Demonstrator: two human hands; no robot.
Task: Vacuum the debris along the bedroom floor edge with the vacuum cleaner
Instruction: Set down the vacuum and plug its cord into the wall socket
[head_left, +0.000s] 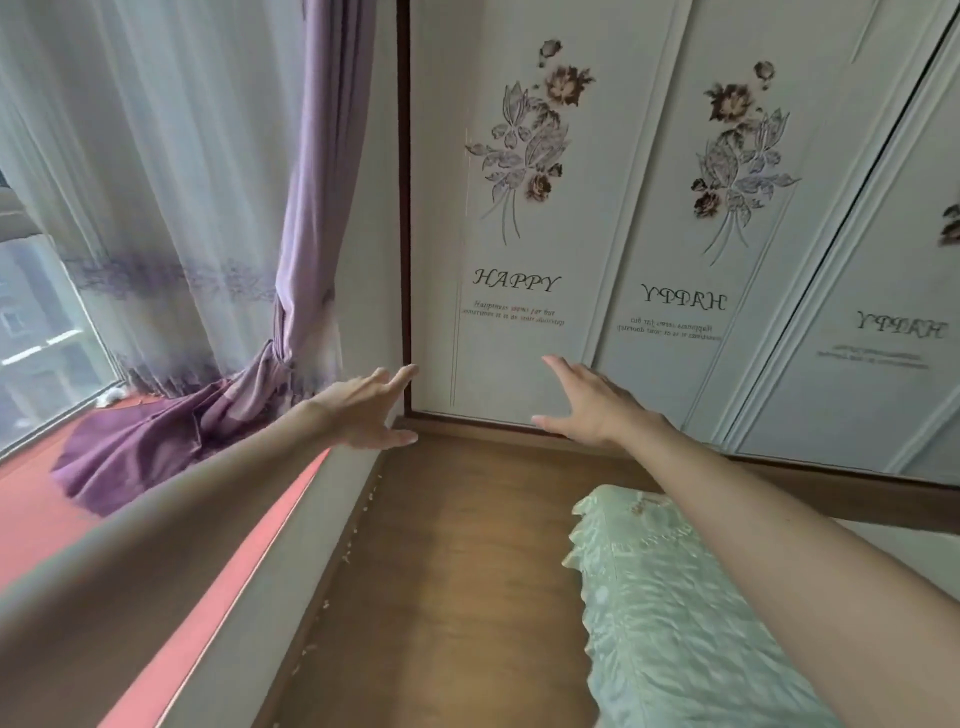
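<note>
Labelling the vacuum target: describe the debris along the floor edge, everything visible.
The debris is a scatter of small pale, whitish flecks in a thin, broken line. It lies on the brown wood-look floor, tight against the foot of the white ledge wall. The line runs from near the far corner back toward the camera. The pieces are loose, separate and too small to tell the material. Only the floor, and perhaps the wall, touches them.

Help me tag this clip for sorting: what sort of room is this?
Most likely a bedroom: a bed with a pale green satin cover, flower-printed wardrobe doors along the wall, and a purple curtain tied back over a window seat.
</note>
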